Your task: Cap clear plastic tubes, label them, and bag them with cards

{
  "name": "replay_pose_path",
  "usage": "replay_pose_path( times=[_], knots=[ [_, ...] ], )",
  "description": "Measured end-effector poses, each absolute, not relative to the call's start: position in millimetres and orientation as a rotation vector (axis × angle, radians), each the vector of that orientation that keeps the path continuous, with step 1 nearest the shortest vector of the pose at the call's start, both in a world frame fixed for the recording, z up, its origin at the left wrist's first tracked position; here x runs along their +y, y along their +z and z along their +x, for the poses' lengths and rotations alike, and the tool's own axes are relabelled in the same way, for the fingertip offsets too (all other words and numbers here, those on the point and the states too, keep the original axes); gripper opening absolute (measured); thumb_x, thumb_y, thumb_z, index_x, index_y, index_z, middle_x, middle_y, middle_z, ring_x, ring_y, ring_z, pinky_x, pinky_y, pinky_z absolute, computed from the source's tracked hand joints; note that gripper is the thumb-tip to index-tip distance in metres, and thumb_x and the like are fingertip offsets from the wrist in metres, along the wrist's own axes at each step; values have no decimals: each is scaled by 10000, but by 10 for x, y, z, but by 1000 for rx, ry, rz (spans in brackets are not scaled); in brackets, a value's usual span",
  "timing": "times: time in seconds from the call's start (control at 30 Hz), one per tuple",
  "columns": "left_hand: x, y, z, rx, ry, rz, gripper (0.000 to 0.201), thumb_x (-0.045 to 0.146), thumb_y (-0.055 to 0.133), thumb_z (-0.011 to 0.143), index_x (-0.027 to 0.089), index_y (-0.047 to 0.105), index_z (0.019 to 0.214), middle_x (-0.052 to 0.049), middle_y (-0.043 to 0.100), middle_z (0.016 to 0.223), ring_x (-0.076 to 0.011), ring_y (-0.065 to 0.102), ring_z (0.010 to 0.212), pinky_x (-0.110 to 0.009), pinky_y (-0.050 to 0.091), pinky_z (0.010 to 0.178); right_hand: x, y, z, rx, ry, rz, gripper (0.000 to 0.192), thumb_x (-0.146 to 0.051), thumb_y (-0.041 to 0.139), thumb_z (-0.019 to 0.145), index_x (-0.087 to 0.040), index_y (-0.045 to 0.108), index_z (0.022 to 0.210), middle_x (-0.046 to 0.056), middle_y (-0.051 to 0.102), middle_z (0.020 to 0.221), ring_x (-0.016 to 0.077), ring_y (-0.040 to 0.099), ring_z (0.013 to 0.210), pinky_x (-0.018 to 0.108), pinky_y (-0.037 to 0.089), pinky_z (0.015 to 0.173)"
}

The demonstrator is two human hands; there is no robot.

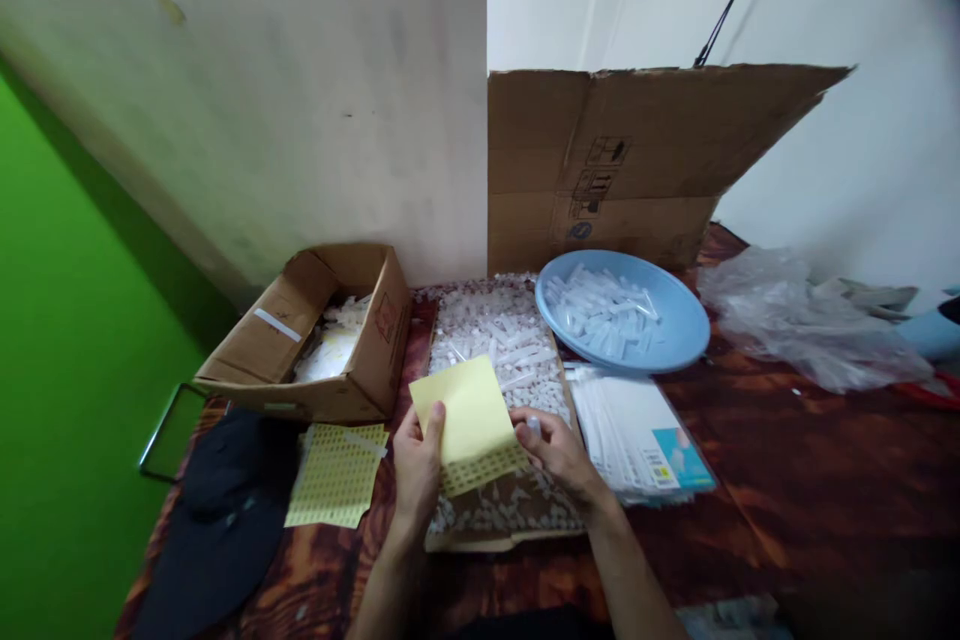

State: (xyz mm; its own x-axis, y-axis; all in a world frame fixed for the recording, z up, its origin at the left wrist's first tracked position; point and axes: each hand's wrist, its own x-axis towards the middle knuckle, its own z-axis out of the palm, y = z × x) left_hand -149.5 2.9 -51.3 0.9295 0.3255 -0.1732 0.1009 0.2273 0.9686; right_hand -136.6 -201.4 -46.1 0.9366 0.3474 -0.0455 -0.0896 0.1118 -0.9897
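My left hand grips a yellow label sheet by its left side, thumb on top. The sheet is bent, with rows of small printed labels along its lower edge. At its right edge my right hand is closed around a small translucent plastic tube, fingertips against the sheet. Beneath both hands lies a cardboard tray covered with many small clear and white plastic pieces. More printed yellow label sheets rest on the table to the left.
A cardboard box holding paper scraps stands at the back left, with a black cap before it. A blue basin of clear tubes sits behind a stack of white packets. Crumpled plastic bags lie at the right.
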Motion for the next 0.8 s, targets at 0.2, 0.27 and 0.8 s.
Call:
replay_pose_path(
  times=[0.2,0.27,0.8],
  knots=[
    [34,-547,-1470,420,279,1438,488,545,666,878,157,609,1168,-135,726,1163,-261,722,983,-326,577,813,-1912,-474,-1413,-231,325,-1493,297,-452,705,855,-157,725,881,-9,629,729,122,486,621,242,369,590],
    [38,-545,-1466,388,253,1438,508,545,671,874,161,588,1197,-142,723,1163,-268,716,1004,-328,577,809,-1869,-531,-1423,-167,291,-1469,285,-442,708,850,-157,699,854,-26,587,667,107,444,571,233,337,546],
    [-227,-499,-1492,181,-37,1441,378,497,781,779,167,597,798,32,600,638,-115,554,513,-206,418,502,-1549,-687,-1448,196,177,-997,379,-449,862,683,-174,607,738,-58,468,566,70,310,472,235,263,465]
  ],
)
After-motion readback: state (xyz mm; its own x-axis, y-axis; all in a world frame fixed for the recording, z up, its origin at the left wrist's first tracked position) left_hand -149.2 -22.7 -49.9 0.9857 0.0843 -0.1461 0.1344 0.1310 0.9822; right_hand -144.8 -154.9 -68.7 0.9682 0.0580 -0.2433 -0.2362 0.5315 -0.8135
